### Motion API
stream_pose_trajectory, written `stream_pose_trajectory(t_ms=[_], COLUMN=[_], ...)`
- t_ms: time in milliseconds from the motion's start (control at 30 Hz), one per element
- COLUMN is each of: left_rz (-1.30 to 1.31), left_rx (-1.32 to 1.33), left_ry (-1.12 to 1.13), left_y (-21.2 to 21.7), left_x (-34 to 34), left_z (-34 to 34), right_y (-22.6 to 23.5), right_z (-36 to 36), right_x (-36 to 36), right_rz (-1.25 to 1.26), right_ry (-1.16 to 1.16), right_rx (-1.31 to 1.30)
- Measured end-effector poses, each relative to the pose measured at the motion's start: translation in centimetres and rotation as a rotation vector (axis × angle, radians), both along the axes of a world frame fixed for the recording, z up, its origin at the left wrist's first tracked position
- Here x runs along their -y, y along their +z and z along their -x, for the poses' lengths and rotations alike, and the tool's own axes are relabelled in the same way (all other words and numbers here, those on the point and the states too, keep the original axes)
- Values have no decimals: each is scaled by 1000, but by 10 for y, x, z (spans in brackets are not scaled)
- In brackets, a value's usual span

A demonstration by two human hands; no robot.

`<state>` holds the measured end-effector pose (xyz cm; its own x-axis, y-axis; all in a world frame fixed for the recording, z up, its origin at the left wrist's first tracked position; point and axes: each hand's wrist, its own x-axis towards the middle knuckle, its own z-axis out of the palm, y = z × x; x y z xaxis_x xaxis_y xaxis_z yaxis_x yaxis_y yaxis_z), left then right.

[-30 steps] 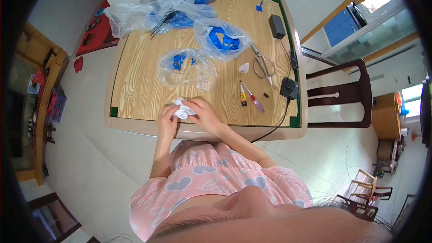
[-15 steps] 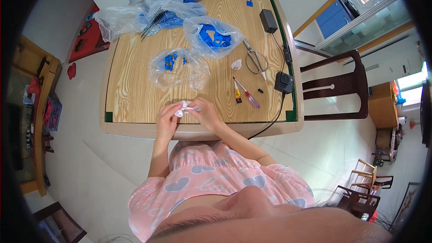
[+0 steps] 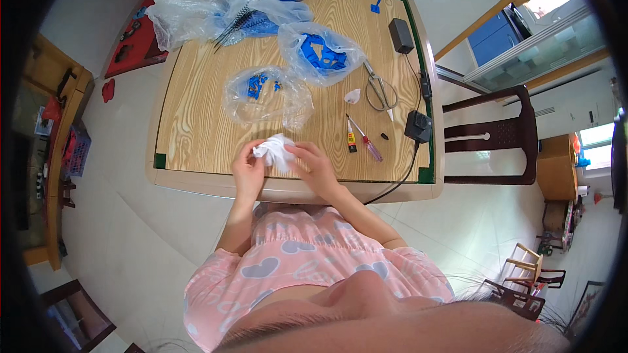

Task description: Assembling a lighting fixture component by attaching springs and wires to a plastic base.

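Both of my hands hold a crumpled white tissue [image 3: 275, 150] just above the near edge of a wooden table [image 3: 196, 124]. My left hand [image 3: 247, 168] grips its left side. My right hand [image 3: 315, 167] pinches its right side. Just beyond the tissue lies a clear plastic bag [image 3: 267, 96] with small blue parts inside.
Further back lie more clear bags of blue parts [image 3: 319, 53]. To the right are scissors [image 3: 379, 91], a small glue tube [image 3: 351, 138], a screwdriver [image 3: 367, 142], a scrap of white tissue [image 3: 352, 96] and black adapters [image 3: 418, 125] with a cable. A dark wooden chair [image 3: 490, 136] stands at the right.
My hands have stayed at the table's near edge, working the tissue between them; the tissue looks more bunched now. The camera view has shifted slightly.
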<state>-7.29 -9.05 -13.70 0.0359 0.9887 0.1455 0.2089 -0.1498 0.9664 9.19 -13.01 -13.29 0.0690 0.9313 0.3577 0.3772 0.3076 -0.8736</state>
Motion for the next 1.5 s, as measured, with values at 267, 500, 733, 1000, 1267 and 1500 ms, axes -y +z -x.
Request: stream_pose_trajectory(t_ms=[267, 500, 733, 1000, 1267, 1500], left_rz=[251, 148, 238, -6, -88, -217], left_rx=[416, 173, 299, 65, -518, -734], left_ry=[-274, -347, -357, -263, 68, 88], left_y=[8, -3, 12, 17, -8, 11], left_x=[14, 8, 8, -2, -40, -27], left_z=[-18, -12, -15, 11, 91, 75], right_y=[-1, 4, 3, 7, -4, 3], right_z=[-10, -6, -14, -31, -94, -123], right_x=[2, 2, 2, 9, 32, 35], right_rz=[146, 109, 91, 75, 138, 92], right_ry=[47, 39, 55, 48, -274, -402], right_rx=[33, -26, 25, 0, 47, 110])
